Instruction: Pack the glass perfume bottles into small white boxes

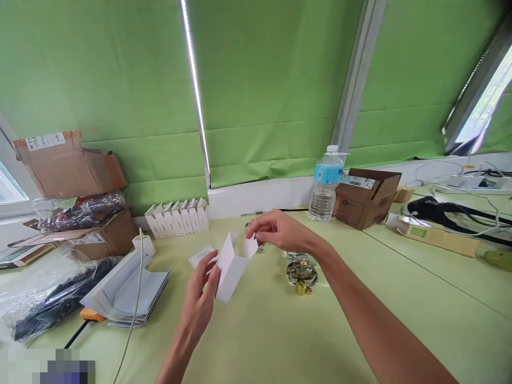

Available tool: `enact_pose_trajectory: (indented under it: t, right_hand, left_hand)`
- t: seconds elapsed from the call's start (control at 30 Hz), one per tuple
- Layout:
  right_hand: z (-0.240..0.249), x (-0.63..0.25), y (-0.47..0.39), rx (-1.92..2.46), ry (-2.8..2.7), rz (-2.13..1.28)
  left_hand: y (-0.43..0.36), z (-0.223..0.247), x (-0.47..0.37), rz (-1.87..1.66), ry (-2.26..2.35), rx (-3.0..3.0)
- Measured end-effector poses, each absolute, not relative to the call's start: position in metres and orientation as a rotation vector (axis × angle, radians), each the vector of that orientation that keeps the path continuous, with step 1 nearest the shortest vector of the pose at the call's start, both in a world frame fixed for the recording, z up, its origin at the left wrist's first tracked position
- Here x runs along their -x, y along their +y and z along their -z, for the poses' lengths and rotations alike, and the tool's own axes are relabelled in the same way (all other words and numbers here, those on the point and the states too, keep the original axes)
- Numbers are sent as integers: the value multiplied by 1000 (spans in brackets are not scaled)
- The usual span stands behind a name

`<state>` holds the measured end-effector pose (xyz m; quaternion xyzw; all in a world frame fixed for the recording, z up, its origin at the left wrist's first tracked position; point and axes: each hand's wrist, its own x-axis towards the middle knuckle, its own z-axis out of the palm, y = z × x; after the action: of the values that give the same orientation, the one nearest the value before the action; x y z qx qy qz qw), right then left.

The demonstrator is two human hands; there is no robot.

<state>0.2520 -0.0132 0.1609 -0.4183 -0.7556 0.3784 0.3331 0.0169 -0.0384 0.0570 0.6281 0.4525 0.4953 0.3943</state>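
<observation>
A small white carton (232, 271) with raised flaps is between my hands above the table. My left hand (202, 288) holds its left side between thumb and fingers. At the upper right, my right hand (272, 229) pinches a white flap of the carton. Behind my left fingers lies a white printed card (200, 256) on the table. Shiny metal items with a brass-coloured part (302, 273) lie below my right wrist. More small metal pieces are partly hidden behind my right hand.
A row of several white boxes (178, 220) stands at the back left. Folded white sheets (134, 296), a cable and stacked cardboard boxes (76, 168) are at the left. A water bottle (324, 192) and an open brown box (360, 202) stand at the back right.
</observation>
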Motion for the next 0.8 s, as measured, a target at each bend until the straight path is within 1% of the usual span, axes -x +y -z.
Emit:
enact_pose_trajectory:
  t: [0.13, 0.27, 0.4, 0.53, 0.63, 0.8]
  right_hand:
    - [-156, -250, -8, 1059, -1948, -1122]
    - [-150, -250, -4, 1174, -2005, -940]
    - [-142, -251, 1, 1179, -2099, -869]
    - [-132, -251, 11, 1181, -2044, -788]
    - [-127, -247, 15, 1100, -2033, -789]
    - [-129, -236, 10, 905, -1893, -929]
  left_hand:
    - [-42, -63, -20, -1220, 1061, -1471]
    - [-38, -63, -18, -1150, 940, -1424]
    - [-37, -62, -15, -1177, 1032, -1484]
    - [-38, -63, -12, -1164, 1084, -1616]
    - [-37, -63, -12, -1175, 1083, -1644]
    - [-33, -56, -15, -1207, 1093, -1635]
